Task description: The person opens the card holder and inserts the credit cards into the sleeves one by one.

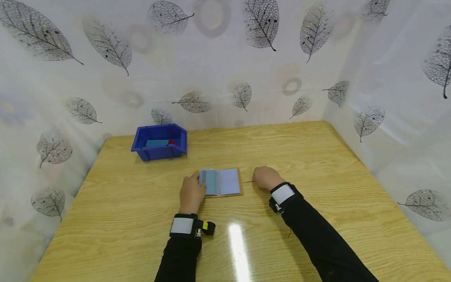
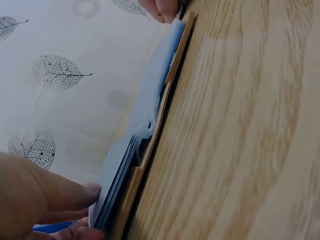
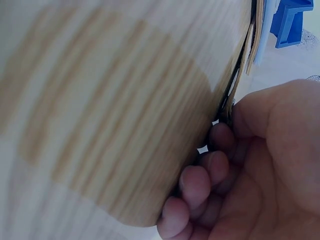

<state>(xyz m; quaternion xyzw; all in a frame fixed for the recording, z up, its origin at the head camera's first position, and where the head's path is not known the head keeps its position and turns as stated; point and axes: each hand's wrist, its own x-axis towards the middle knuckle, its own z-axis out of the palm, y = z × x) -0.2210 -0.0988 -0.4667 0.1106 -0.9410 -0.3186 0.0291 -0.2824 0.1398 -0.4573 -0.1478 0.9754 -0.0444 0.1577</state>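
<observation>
Table (image 1: 116, 203) bears an open notebook (image 1: 229, 181) near its middle, left hand (image 1: 191, 192) gripping left-side pages (image 2: 117, 165), right hand (image 1: 267, 177) pinching a thin cord (image 1: 248, 181) right of the cover (image 1: 241, 186), probably best held clear so pages lie flat.

The open, rectangular, brown-covered notebook with pale pages (image 1: 230, 182) lies on the light wood-grain surface (image 1: 299, 149), around its middle. The left hand (image 1: 192, 192) is at the notebook's left edge; the right hand (image 1: 267, 178) is just beyond its right edge, a thin dark cord (image 1: 248, 181) running between. Far left on the surface stands a blue open-topped bin (image 1: 160, 153); in it, a flat teal piece (image 1: 156, 143) lies left of a small red piece (image 1: 171, 142). A white leaf-printed sheet (image 1: 211, 78) hangs behind the surface's far edge.
</observation>
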